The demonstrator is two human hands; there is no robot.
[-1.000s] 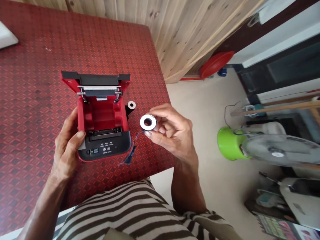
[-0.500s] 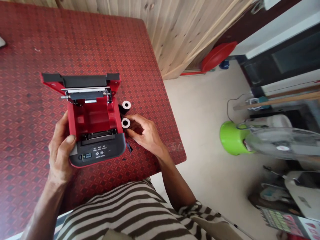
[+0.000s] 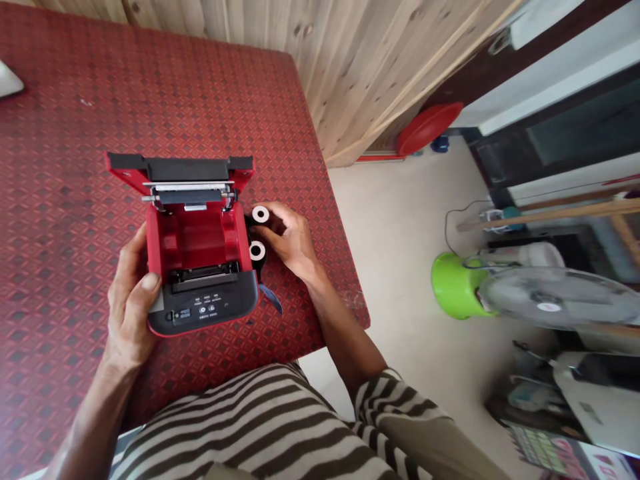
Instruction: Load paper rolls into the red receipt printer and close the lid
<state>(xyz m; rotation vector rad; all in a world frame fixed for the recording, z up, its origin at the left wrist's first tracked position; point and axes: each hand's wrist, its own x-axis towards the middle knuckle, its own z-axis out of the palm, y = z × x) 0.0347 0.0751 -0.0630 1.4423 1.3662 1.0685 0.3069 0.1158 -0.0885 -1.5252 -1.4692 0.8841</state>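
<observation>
My right grip (image 3: 294,244) has released the nearer paper roll (image 3: 257,261), pinching the farther roll (image 3: 255,217); my left grip (image 3: 131,301) holds the unloaded printer (image 3: 215,293)

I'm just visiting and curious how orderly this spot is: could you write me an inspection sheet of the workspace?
Surface: red patterned tabletop.
Things in use: red-and-black printer, lid up; farther roll and nearer roll by its right side; dark strip beside the nearer one.
Clutter: white object, cut off by the picture's left edge.
Hands: left hand grips the printer's left side; right hand grasps the farther roll.
Cables: thin cord beyond the table.
Surroundings: wooden panelling, pale floor.
</observation>
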